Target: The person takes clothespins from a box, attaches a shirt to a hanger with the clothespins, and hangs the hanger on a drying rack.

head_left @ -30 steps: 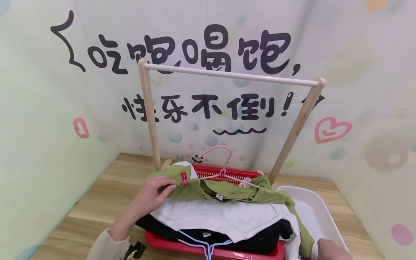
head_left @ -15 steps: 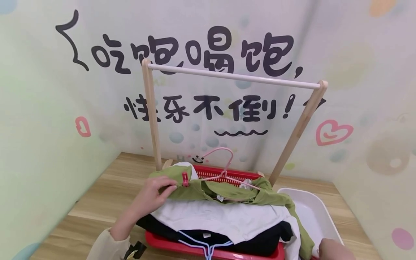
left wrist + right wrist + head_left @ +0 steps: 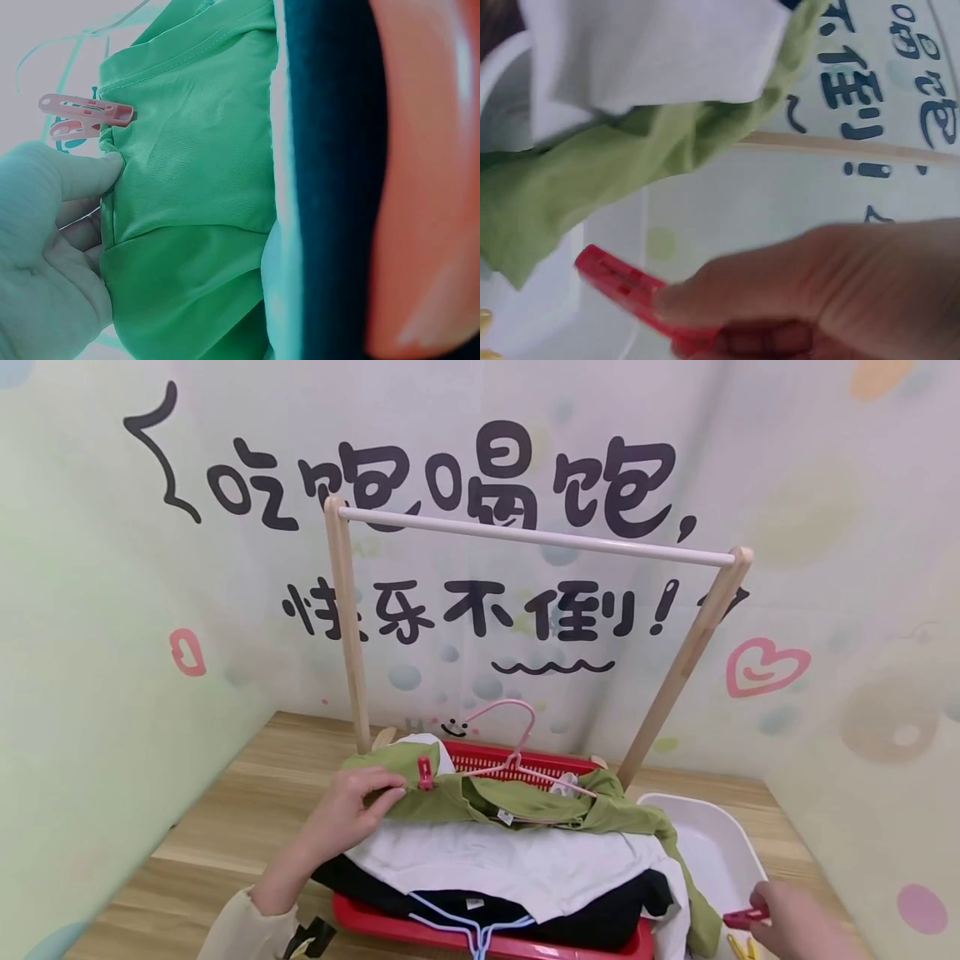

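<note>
My left hand pinches the shoulder edge of a green shirt between thumb and fingers. Right beside those fingertips, a red clothespin is clipped on the same edge. A pink hanger sits inside the shirt's neck. At the lower right, my right hand holds a second red clothespin over the white tray. The green shirt lies on a white shirt, with a black garment under that. A blue hanger pokes out of the black garment's neck.
The clothes lie over a red basket. Behind them stands a wooden rack with a white rod. Yellow clothespins lie in the white tray. All of it stands on a wooden table before a printed wall.
My right hand has come up out of the white tray and moved slightly right, now with a red clothespin in its fingers. The left hand keeps its hold on the green shirt.
</note>
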A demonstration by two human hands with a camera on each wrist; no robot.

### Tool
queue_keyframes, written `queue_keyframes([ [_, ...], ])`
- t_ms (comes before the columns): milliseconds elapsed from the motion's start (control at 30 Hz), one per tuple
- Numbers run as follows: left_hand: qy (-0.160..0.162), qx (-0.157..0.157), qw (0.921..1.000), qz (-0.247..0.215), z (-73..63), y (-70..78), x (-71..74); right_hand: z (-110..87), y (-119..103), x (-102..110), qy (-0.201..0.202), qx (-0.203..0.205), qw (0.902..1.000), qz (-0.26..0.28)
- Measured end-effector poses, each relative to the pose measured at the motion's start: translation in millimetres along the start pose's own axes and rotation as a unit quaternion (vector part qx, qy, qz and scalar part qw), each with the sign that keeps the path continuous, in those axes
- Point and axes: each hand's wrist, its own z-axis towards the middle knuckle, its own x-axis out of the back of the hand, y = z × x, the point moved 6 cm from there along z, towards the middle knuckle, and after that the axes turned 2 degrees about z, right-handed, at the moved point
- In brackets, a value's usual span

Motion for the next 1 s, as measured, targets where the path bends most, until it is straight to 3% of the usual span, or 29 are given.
queue_keyframes([
  [100,0.004,-0.002,1.0000,0.001,-0.8,-1.0,0.3,1.3,-16.8,21.7,0.110,0.070,0.9914,-0.009],
  [167,0.007,-0.004,1.0000,0.002,-1.3,-1.7,0.4,0.9,-29.4,35.9,0.188,0.123,0.9743,-0.004],
  [233,0.008,-0.003,1.0000,0.002,-2.0,-2.5,0.4,1.8,-40.1,47.5,0.241,0.162,0.9569,-0.001],
  [333,0.007,-0.002,1.0000,-0.001,-2.3,-2.6,0.4,6.5,-55.4,60.8,0.286,0.207,0.9351,0.027],
  [667,0.002,0.002,1.0000,-0.006,-2.9,-2.0,-0.2,27.5,-106.4,82.7,0.292,0.268,0.9161,0.058],
  [900,0.003,0.003,1.0000,-0.003,-2.6,-1.9,-0.1,45.1,-124.1,85.2,0.309,0.344,0.8845,0.060],
  [1000,0.004,0.001,1.0000,-0.004,-3.3,-2.7,-0.7,51.3,-127.1,82.3,0.300,0.358,0.8828,0.055],
])
